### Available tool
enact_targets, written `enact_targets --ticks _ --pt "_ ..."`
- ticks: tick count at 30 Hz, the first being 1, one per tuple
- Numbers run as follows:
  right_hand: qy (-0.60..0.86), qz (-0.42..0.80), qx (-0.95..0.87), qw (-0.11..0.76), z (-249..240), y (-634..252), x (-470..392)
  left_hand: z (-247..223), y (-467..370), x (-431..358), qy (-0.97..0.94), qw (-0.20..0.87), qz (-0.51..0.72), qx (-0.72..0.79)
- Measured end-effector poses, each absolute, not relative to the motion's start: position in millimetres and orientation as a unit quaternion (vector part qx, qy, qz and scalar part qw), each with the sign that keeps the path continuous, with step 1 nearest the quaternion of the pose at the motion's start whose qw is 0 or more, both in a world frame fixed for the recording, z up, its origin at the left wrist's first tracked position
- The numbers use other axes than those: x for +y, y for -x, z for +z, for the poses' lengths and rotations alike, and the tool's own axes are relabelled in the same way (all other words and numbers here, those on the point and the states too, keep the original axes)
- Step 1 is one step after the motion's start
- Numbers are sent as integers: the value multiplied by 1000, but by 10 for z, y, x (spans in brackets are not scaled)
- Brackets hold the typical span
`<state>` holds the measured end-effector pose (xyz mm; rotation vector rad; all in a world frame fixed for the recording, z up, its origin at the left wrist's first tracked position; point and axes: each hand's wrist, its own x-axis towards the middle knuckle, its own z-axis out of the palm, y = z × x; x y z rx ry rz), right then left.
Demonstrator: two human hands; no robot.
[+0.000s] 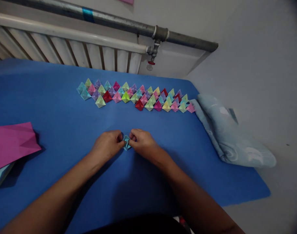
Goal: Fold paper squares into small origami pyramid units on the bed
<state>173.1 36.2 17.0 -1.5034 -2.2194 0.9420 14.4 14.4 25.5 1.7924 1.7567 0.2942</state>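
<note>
A small teal folded paper piece [126, 143] sits between my two hands, low over the blue surface, pinched from both sides. My left hand [109, 143] grips its left edge with thumb and fingers closed. On the opposite edge, my right hand [143, 142] is closed too, its thumb pressed against the paper's front. The fingertips hide part of the folds. Beyond the hands, several diamond-shaped folded paper pieces [125, 97] in pink, green, purple, red, blue and yellow stand in close staggered rows.
At the left lie large folded pink paper [14, 143] and a pale blue sheet [2, 175] under it. A folded light-blue blanket [226, 133] rests on the right edge of the blue surface [65, 126]. Behind are a white radiator [72, 53] and a metal pipe [119, 23].
</note>
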Motion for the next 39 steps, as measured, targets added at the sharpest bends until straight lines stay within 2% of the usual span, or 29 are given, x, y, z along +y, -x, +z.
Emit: enact_targets --ticks 4,11,32,35,39 --pt "518 361 -760 153 182 -1740 403 293 -147 173 -675 307 91 665" --pt "526 379 -740 177 194 -1777 330 206 -21 121 -653 394 165 625" --pt "529 332 -773 112 247 -1689 308 305 -162 208 -694 331 53 637" --pt "522 340 -773 123 230 -1705 307 305 -181 178 -694 312 69 646" --pt "509 383 -754 163 207 -1769 302 249 -93 154 -688 365 109 618"
